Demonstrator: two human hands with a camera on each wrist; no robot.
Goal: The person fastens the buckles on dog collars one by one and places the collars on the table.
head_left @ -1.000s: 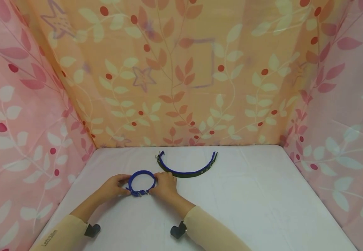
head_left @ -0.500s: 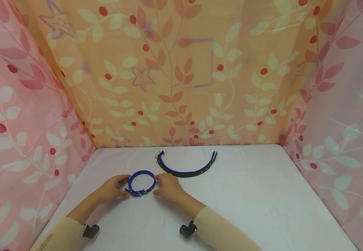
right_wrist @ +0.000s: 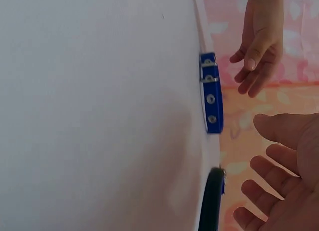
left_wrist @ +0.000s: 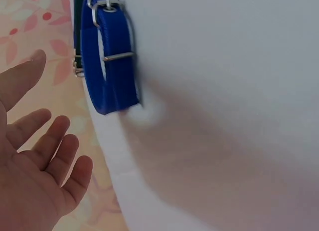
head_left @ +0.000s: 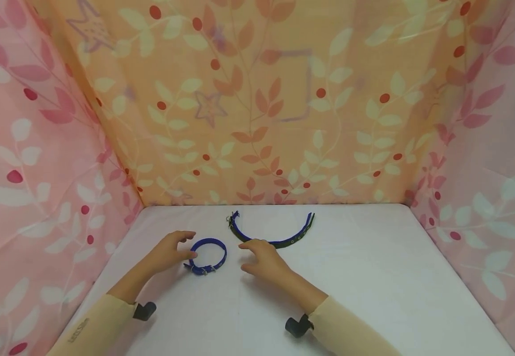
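Observation:
A blue pet collar (head_left: 202, 270), buckled into a ring, stands on its edge on the white tabletop (head_left: 373, 277). Just left of it is my left hand (head_left: 169, 253), fingers spread and thumb overlapping the ring in the head view; the left wrist view shows that hand (left_wrist: 40, 171) apart from the blue collar (left_wrist: 119, 71). My right hand (head_left: 268, 261) hovers to the ring's right, fingers extended and holding nothing. Behind it lies a second collar (head_left: 290, 242), unbuckled in a wide curve, dark green outside and blue inside. The right hand partly covers its lower bend.
Leaf-patterned cloth walls enclose the table, an orange one (head_left: 257, 123) at the back and pink ones (head_left: 52, 198) at the sides. A small black device (head_left: 145, 311) sits at the left sleeve, another (head_left: 299, 326) at the right sleeve.
Both hands have let go of the buckled blue collar and moved away from it, the right hand farther to the right. The second collar stays where it lay. The head view has shifted slightly.

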